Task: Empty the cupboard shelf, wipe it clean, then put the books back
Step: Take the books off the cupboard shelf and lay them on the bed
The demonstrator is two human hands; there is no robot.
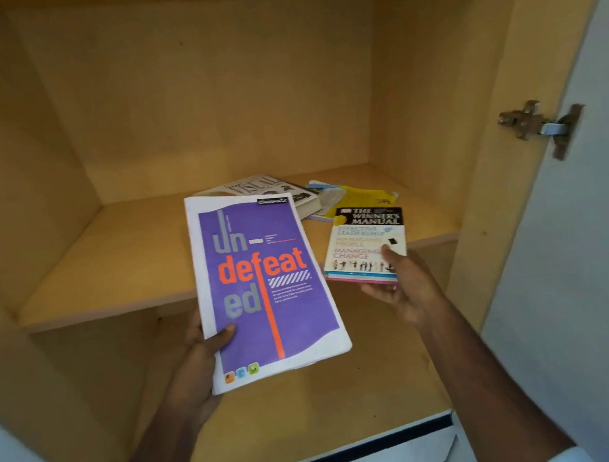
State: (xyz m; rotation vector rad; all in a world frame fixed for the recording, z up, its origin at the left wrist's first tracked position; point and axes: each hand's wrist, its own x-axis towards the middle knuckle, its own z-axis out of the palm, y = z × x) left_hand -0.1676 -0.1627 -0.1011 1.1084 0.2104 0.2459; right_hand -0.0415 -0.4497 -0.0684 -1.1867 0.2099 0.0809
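1. Purple book (263,285): large, white-edged, its cover reading "un-defeat-ed" in grey and orange letters, with an orange vertical stripe; small print too blurred to read. It is hanging in the air in front of the shelf edge.
2. Left hand (204,350): gripping the purple book's lower left corner, thumb (223,333) lying on the cover, fingers curling underneath.
3. Small book (367,244): black header reading "THE WINNER'S MANUAL"; below, "EFFECTIVE LEADERSHIP", "MANAGING PEOPLE", "MANAGING CHANGE".
4. Right hand (402,288): holding the small book over the shelf's front edge, thumb on the cover, fingers supporting from below.
5. Shelf (110,268): yellow wood, carrying a thick book (276,192) titled "VISUAL…" and a yellow booklet (359,196), lying touching near the back right.
6. Hinge (539,126): metal, sitting on the open door (592,236).
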